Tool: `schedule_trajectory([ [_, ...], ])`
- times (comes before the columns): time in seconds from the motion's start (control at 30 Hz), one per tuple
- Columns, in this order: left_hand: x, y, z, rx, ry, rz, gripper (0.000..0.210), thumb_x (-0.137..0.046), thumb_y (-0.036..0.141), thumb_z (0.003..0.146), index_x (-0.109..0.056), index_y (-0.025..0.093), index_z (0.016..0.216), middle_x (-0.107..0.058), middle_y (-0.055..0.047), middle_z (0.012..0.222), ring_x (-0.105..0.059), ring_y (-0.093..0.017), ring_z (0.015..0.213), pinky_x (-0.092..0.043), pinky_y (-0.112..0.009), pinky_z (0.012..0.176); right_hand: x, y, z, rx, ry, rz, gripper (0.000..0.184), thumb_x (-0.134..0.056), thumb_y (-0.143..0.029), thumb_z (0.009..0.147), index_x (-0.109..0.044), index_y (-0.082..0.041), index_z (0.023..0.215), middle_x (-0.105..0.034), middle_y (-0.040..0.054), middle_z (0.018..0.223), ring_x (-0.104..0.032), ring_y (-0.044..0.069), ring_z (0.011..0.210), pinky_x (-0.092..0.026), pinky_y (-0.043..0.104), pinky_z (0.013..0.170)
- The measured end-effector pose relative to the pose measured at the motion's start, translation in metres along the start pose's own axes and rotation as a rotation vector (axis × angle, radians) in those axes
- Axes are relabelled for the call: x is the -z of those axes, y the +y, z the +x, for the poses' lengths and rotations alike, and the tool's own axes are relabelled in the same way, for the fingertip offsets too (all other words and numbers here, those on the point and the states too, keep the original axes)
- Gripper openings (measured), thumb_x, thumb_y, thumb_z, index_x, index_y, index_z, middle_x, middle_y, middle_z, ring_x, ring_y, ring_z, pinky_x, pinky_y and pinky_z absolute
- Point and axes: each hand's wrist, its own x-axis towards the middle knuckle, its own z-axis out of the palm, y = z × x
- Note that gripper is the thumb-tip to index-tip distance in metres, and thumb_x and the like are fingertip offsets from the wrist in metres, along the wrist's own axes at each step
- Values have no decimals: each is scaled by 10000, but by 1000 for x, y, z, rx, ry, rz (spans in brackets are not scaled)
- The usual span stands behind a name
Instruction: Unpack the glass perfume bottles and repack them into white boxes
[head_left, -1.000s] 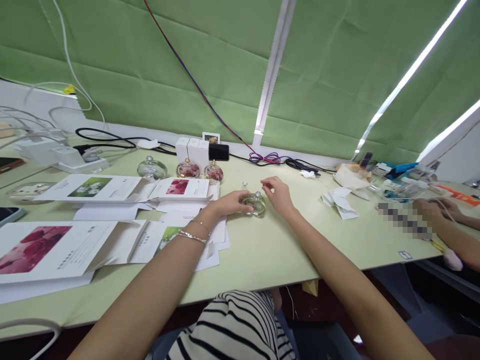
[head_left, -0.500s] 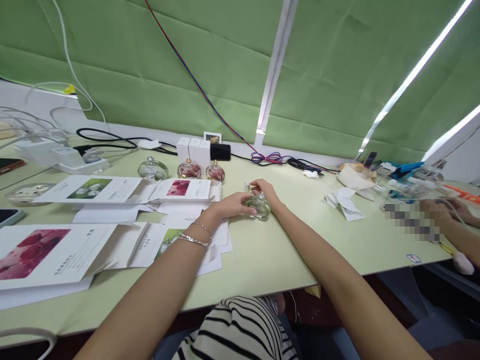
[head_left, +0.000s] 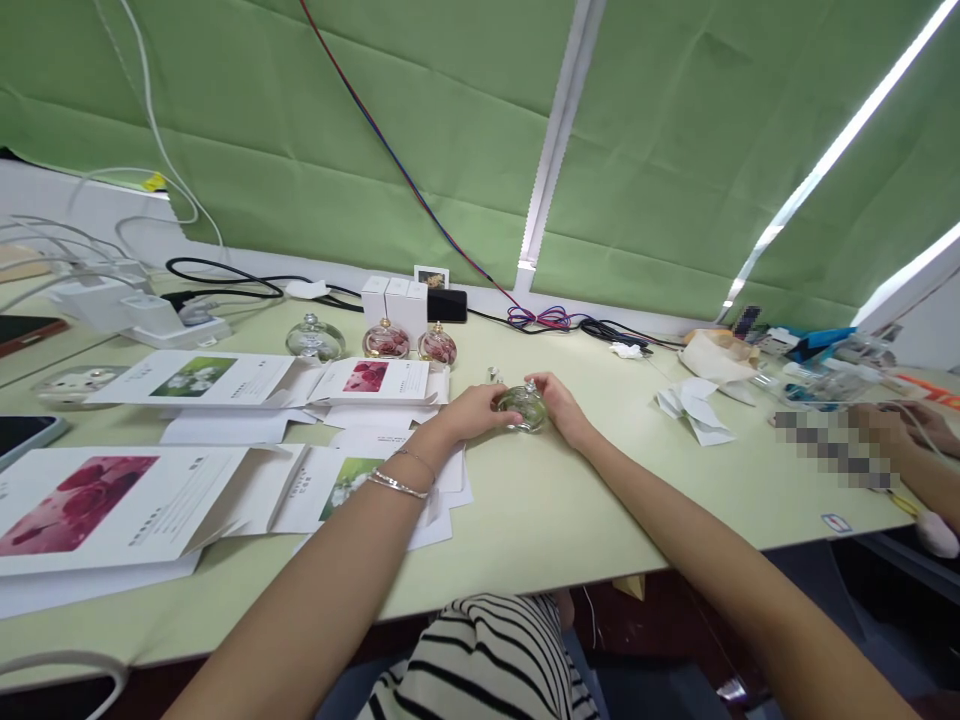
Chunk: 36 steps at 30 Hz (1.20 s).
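Note:
Upright on the table is a round, flattened glass perfume bottle with green contents and a narrow neck. My left hand grips its left side, thumb across the front. At the bottle's neck and right side, the fingers of my right hand are closed; their tips are partly hidden. A small clear cap stands just behind my left fingers, apart from both hands. Farther back is another green bottle, beside two pink-red ones, a larger bottle and a smaller bottle.
Opened printed cartons and white sheets cover the left side. Small white boxes and a black phone stand at the back near bundled cables. Crumpled paper lies right, near another person's hands.
My right hand has moved from behind the bottle, near the small cap, to the bottle's right side and neck. My left hand keeps its grip. The view has shifted slightly.

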Motion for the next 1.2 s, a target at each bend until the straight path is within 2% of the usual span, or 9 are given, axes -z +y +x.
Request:
schedule_trajectory([
  [0.07,-2,0,2,-3,32,46,298,-609,462,711,-629,189,829,-632,-18,750,-584,-218,720,-448,-318,664,7,-7,-17,34,-70,-84,422,-546,-523,800,-536,-199,1070,-635,58,988,-595,183,855,-494,304,734],
  [0.17,-4,-1,3,-3,43,31,330,-597,437,726,-638,191,942,-669,-35,849,-609,-230,813,-464,-327,752,14,-5,-20,9,30,-252,375,-583,-452,770,-548,-191,1037,-648,63,979,-580,196,829,-478,338,740],
  [0.3,-4,-3,2,24,49,7,368,-552,365,766,-614,177,1077,-690,-66,999,-627,-224,937,-466,-332,859,17,16,10,-117,219,-304,372,-550,-349,751,-543,-176,1080,-655,88,1032,-584,220,859,-477,388,777],
  [0.37,-3,-4,1,28,47,4,339,-533,339,778,-626,172,1058,-694,-73,1012,-634,-220,939,-474,-333,867,14,23,28,-128,242,-294,388,-547,-323,742,-544,-173,1100,-660,86,1039,-589,220,872,-477,397,807],
  [0.6,-4,-6,1,2,25,35,367,-531,325,791,-613,165,1111,-647,-91,1181,-603,-244,1078,-451,-348,947,-23,20,66,-42,106,-231,405,-553,-284,767,-548,-191,1161,-660,60,1096,-609,194,904,-489,358,842],
  [0.8,-3,-6,4,-1,20,94,349,-523,303,789,-639,141,1075,-663,-123,1132,-600,-297,1054,-449,-401,922,-43,16,78,-33,49,-246,416,-566,-268,781,-539,-213,1192,-658,53,1097,-629,179,817,-490,375,868],
  [0.9,-2,-6,5,-2,23,116,304,-501,289,795,-669,155,1010,-682,-111,1085,-606,-296,1029,-449,-396,906,-44,16,80,-64,29,-151,444,-571,-284,781,-523,-215,1216,-643,64,1140,-631,190,888,-469,385,913],
  [1.1,0,-1,2,-34,-16,102,313,-440,132,765,-721,167,898,-723,-51,999,-638,-208,973,-452,-298,909,-52,31,79,-294,416,332,590,-292,-534,874,-348,-181,1344,-370,118,1452,-352,176,1345,-277,400,1107],
  [1.2,1,0,2,-34,-47,77,366,-413,33,683,-738,174,774,-741,-14,884,-662,-154,876,-466,-236,868,-63,38,82,-262,363,359,671,-202,-613,857,-336,-160,1333,-352,142,1455,-343,184,1353,-301,413,1094],
])
